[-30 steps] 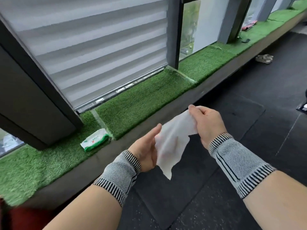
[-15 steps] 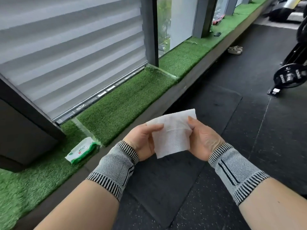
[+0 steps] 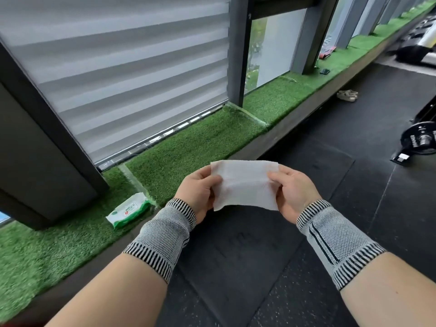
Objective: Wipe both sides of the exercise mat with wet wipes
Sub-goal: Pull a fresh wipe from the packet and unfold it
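Observation:
A white wet wipe [image 3: 245,185] is stretched flat between both hands in front of me. My left hand [image 3: 197,191] pinches its left edge and my right hand [image 3: 293,191] pinches its right edge. Both wrists wear grey knit bands with striped cuffs. Below the hands a black exercise mat [image 3: 236,253] lies flat on the dark rubber floor, running away toward the upper right. A green and white pack of wet wipes [image 3: 128,210] lies on the artificial grass ledge to the left of my left hand.
A raised ledge covered in green turf [image 3: 195,142] runs along the window wall with its blinds. A barbell weight plate [image 3: 422,140] stands on the floor at the right edge. A pair of sandals [image 3: 347,95] lies farther off beside the ledge.
The crumpled wipe has been unfolded and pulled out flat between the two hands. My hands have moved apart. The view has swung right, showing more floor and the weight plate.

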